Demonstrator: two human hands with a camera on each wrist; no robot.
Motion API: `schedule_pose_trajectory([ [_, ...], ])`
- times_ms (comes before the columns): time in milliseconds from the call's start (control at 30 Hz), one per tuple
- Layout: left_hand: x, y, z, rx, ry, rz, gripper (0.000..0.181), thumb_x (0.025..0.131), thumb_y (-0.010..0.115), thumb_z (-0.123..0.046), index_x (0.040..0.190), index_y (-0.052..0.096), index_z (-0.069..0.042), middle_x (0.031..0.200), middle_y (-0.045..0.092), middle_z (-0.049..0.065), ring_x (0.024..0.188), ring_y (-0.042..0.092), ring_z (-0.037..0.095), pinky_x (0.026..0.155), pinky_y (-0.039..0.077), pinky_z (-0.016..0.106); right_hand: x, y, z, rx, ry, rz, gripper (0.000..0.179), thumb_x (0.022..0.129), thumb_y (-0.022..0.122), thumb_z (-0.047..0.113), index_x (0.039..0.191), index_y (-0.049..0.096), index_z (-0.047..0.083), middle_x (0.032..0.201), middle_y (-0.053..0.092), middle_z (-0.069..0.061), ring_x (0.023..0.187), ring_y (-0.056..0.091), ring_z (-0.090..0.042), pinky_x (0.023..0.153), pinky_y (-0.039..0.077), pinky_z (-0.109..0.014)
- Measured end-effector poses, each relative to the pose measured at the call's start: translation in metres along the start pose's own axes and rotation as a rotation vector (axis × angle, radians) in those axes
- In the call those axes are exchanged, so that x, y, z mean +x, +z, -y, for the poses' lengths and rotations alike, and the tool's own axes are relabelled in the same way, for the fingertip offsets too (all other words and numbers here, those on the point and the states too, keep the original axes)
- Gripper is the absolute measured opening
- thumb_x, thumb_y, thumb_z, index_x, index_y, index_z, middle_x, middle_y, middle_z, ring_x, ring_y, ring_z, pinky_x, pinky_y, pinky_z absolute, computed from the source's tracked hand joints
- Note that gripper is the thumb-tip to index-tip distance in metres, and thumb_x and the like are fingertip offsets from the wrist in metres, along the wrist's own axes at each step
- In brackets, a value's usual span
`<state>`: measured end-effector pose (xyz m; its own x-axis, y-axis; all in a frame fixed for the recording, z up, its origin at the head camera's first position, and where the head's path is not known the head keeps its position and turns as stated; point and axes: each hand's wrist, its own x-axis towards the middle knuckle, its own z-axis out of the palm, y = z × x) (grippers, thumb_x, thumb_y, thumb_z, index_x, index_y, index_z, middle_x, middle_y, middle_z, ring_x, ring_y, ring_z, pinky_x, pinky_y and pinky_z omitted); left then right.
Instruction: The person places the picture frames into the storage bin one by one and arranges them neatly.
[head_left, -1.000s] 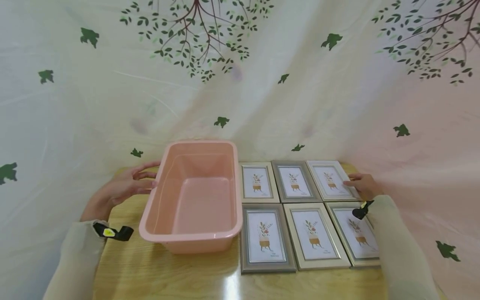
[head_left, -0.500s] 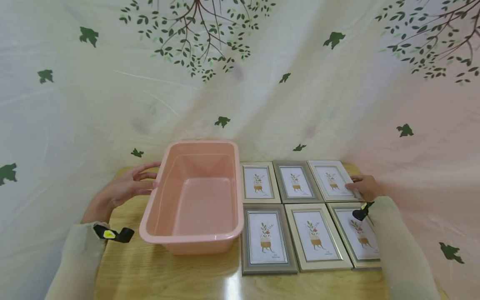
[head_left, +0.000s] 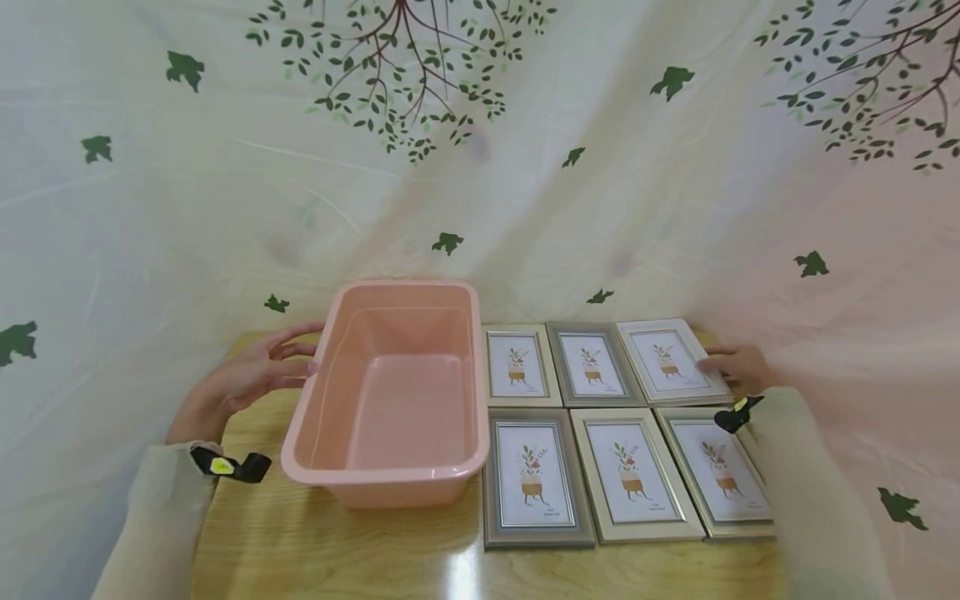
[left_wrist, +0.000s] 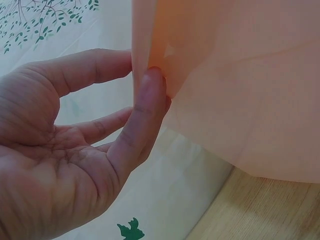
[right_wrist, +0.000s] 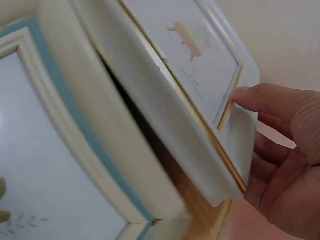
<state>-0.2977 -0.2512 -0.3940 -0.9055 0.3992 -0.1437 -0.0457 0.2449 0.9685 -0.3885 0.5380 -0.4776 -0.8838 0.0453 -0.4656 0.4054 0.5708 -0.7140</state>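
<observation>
I'm pinching pink tub [head_left: 386, 477], left of centre, with left hand [head_left: 251, 375]; right hand [head_left: 738, 367] gripping white frame [head_left: 667, 362], middle right, one-edge hold possibly risking frame slipping onto desk [head_left: 337, 554].

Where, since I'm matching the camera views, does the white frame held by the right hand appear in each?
Head: white frame, rightmost of the far row.
Left wrist: not in it.
Right wrist: upper middle, right hand gripping its edge.
Shared landmark: the wooden table, seen in all three.

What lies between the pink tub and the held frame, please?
Between the tub and white frame, the head view shows a cream frame and a grey frame.
</observation>
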Motion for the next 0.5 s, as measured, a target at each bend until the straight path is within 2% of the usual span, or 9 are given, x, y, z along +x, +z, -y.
schedule_pose_trajectory([
  [67,0.000,0.000,-0.001,0.000,0.000,-0.002,0.074,0.099,0.065,-0.008,0.161,0.024,-0.010,0.125,0.063,-0.005,0.108,0.069,0.009,0.089,0.060,0.032,-0.003,-0.005,0.005,-0.008,-0.012,0.031,0.080,0.103,0.062,0.028,0.159,0.017,-0.005,0.114,0.069,-0.011,0.098,0.067,-0.021,0.082,0.060,-0.036],
  [167,0.000,0.000,-0.001,-0.002,-0.002,-0.003,0.074,0.099,0.065,-0.008,0.161,0.025,-0.010,0.125,0.063,-0.005,0.107,0.069,0.010,0.089,0.061,0.032,-0.007,-0.012,0.013,-0.038,-0.046,0.102,0.077,0.107,0.055,0.031,0.159,0.013,-0.008,0.115,0.067,-0.006,0.100,0.065,-0.020,0.085,0.058,-0.035],
  [333,0.000,0.000,0.000,-0.004,0.001,0.007,0.074,0.100,0.064,-0.007,0.161,0.024,-0.009,0.126,0.063,-0.005,0.109,0.069,0.009,0.089,0.060,0.032,-0.006,-0.020,0.028,-0.072,-0.084,0.124,0.073,0.109,0.050,0.031,0.158,0.014,-0.009,0.108,0.068,0.002,0.096,0.066,-0.017,0.083,0.058,-0.034],
  [500,0.000,0.000,-0.001,-0.002,-0.001,0.006,0.074,0.099,0.064,-0.008,0.161,0.024,-0.010,0.126,0.062,-0.004,0.109,0.069,0.009,0.090,0.060,0.032,-0.005,-0.026,0.045,-0.076,-0.085,0.143,0.067,0.109,0.049,0.024,0.157,0.018,-0.010,0.099,0.070,0.006,0.091,0.067,-0.016,0.082,0.058,-0.035],
])
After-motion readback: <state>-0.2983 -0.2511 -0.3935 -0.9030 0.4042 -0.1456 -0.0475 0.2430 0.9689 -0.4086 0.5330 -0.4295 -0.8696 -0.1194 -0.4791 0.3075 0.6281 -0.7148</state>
